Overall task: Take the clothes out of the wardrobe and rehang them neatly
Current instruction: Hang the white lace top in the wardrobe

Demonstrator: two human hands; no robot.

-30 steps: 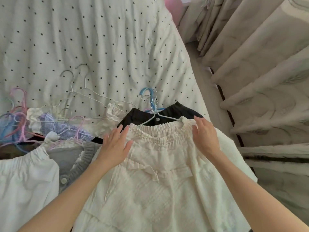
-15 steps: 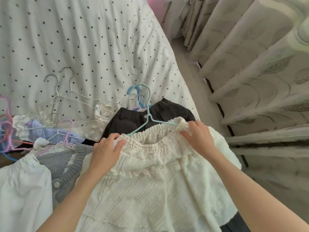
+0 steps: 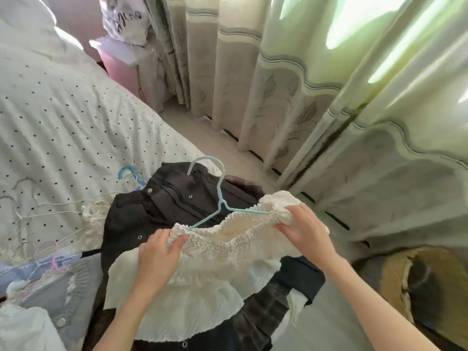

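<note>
No brand tags or labels were readable anywhere; the only writing was some dark scribbly lettering on a white bag (image 3: 124, 19) up by the curtains, too blurry to make out.

Going left to right: a pile of clothes sat at the bottom left of the bed (image 3: 63, 117), with a grey cardigan (image 3: 63, 295) on a tangle of pink and white hangers (image 3: 54, 262). Next to that lay a black jacket (image 3: 162, 203) with snap buttons. The left hand (image 3: 158, 259) pinched the gathered elastic neckline of the cream top (image 3: 202, 282), thumb over the ruffle and fingers curled underneath. The light blue hanger (image 3: 219, 196) poked out of that neckline, hook up over the jacket. The right hand (image 3: 302, 231) gripped the other end of the neckline the same way, fabric bunched in its grip.

Compared to half a second before, the top had come up off the bed and hung between both hands instead of lying flat, and the view had swung up and right, so much more of the curtains showed and the jacket underneath was uncovered.

Room-wise, the bed had a white cover with small black dots, a pink nightstand (image 3: 121, 72) stood at its far corner, and pale leaf-print curtains (image 3: 291, 97) ran along the right with light coming through.
</note>
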